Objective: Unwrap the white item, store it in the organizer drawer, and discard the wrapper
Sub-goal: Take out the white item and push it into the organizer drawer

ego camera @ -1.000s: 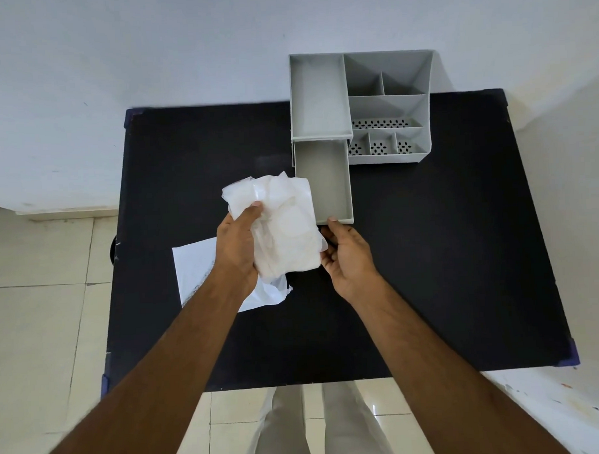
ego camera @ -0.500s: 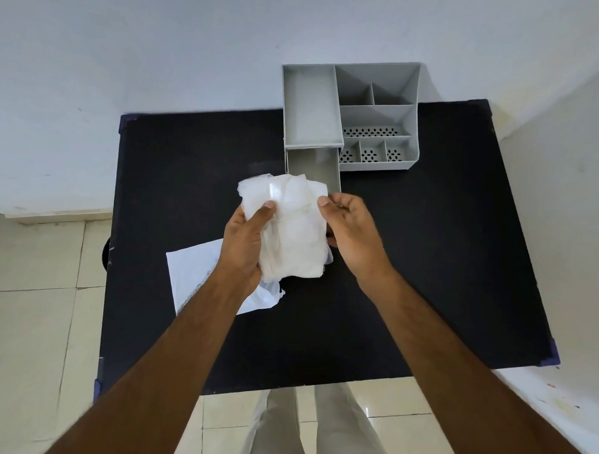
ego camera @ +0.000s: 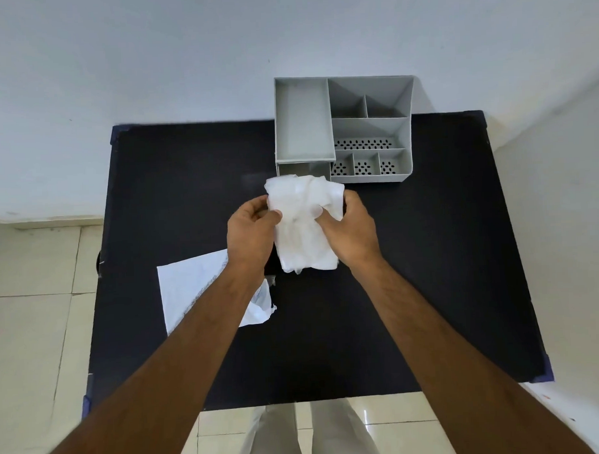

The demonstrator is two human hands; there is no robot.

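A crumpled white item point(ego camera: 303, 223) is held above the black table point(ego camera: 428, 273), just in front of the grey organizer point(ego camera: 342, 130). My left hand point(ego camera: 252, 233) grips its left edge and my right hand point(ego camera: 351, 230) presses into its right side. The organizer's pulled-out drawer point(ego camera: 318, 168) is mostly hidden behind the white item; only its back strip shows. A flat white wrapper point(ego camera: 191, 285) lies on the table to the left, partly under my left forearm.
The organizer stands at the table's back edge against a pale wall, with several open compartments, some perforated. Tiled floor lies to the left and in front. The person's light trousers show below the table's near edge.
Both hands have carried the white item up toward the drawer, now covering most of it. My right hand has shifted from the item's top edge onto its right side.
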